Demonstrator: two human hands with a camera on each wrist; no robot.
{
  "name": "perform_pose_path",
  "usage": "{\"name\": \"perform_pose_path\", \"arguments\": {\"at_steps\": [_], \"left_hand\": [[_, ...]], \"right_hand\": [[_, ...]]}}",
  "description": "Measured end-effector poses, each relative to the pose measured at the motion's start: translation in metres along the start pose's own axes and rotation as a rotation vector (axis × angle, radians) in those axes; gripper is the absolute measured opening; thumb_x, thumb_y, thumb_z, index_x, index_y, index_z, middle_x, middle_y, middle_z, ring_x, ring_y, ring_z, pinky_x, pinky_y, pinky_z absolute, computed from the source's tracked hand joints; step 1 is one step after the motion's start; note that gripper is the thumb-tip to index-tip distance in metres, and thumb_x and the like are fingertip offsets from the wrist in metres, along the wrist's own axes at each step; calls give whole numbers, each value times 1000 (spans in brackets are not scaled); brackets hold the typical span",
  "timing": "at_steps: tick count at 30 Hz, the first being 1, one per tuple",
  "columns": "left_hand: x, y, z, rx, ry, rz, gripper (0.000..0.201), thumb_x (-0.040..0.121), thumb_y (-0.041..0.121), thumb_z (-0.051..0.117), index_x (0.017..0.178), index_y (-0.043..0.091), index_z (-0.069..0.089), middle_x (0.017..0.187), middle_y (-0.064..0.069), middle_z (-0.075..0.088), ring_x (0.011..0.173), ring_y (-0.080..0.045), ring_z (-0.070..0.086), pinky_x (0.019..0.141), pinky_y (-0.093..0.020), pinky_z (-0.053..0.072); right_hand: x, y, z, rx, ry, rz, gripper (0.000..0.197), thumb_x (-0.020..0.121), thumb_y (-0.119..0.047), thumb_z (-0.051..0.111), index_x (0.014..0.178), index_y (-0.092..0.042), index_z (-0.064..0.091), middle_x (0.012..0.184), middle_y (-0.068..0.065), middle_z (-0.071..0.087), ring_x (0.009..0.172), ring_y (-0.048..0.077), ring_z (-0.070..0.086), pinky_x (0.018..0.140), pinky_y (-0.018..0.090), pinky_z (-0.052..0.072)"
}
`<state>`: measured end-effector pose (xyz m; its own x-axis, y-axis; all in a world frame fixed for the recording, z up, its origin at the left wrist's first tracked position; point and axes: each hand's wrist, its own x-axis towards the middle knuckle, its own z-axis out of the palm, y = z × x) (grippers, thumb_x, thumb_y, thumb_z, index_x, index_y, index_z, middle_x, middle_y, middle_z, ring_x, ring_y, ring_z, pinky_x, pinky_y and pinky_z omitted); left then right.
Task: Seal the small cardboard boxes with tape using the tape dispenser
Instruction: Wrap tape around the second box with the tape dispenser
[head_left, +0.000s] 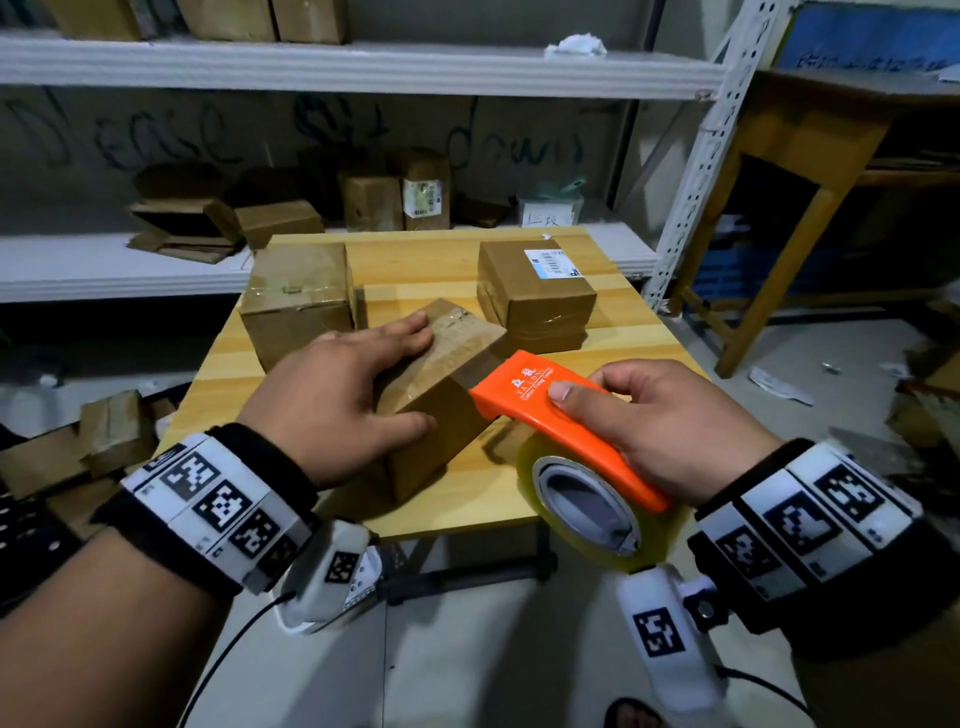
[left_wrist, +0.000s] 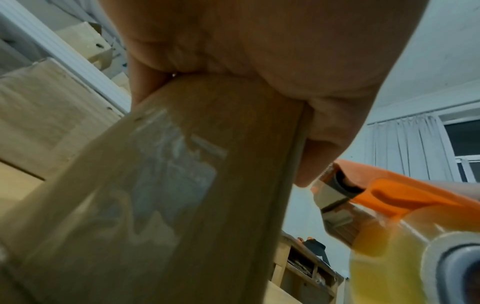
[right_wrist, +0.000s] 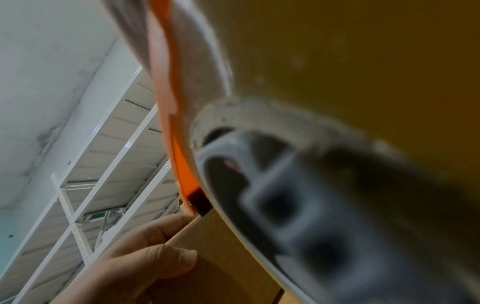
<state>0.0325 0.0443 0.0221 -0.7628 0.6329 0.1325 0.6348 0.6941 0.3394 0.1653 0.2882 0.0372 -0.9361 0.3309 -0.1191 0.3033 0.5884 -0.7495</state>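
Observation:
A small cardboard box (head_left: 441, 410) lies askew in the middle of the wooden table (head_left: 426, 270), with old tape shining on its top. My left hand (head_left: 343, 395) grips it, fingers across the top and thumb down the near face; the left wrist view shows the palm (left_wrist: 259, 51) over the box (left_wrist: 182, 185). My right hand (head_left: 670, 415) holds the orange tape dispenser (head_left: 524, 395) by its handle, thumb on top. Its front end touches the box's right side. The yellowish clear tape roll (head_left: 587, 499) hangs near the table's front edge. In the right wrist view the roll (right_wrist: 363, 61) fills most of the picture.
Two more cardboard boxes stand on the table, one at the back left (head_left: 298, 301) and one with a white label at the back right (head_left: 537, 291). White metal shelving (head_left: 363, 67) with boxes is behind. A wooden table (head_left: 810, 135) stands to the right. Cardboard scraps (head_left: 104, 436) litter the floor.

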Motion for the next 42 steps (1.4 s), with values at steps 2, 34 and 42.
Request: {"name": "perform_pose_path", "arguments": {"at_steps": [2, 34, 42], "left_hand": [[0, -4, -3, -60, 17, -1, 98, 62, 77, 48, 154, 43, 43, 157, 35, 32, 146, -8, 41, 118, -47, 39], [6, -26, 2, -798, 169, -202, 62, 70, 38, 73, 132, 28, 72, 117, 16, 75, 99, 2, 69, 89, -33, 54], [7, -26, 4, -856, 169, -222, 51, 81, 25, 80, 131, 23, 72, 117, 10, 76, 98, -2, 71, 87, -32, 54]], "right_hand": [[-3, 0, 0, 1, 3, 3, 48, 87, -68, 63, 86, -22, 76, 74, -3, 78, 67, 17, 74, 76, 41, 61], [-11, 0, 1, 54, 15, -19, 45, 84, -67, 65, 85, -24, 77, 72, -3, 78, 65, 18, 75, 77, 45, 62], [-13, -3, 0, 55, 18, -24, 44, 85, -66, 64, 85, -23, 76, 71, -7, 77, 61, 10, 73, 68, 35, 56]]}}
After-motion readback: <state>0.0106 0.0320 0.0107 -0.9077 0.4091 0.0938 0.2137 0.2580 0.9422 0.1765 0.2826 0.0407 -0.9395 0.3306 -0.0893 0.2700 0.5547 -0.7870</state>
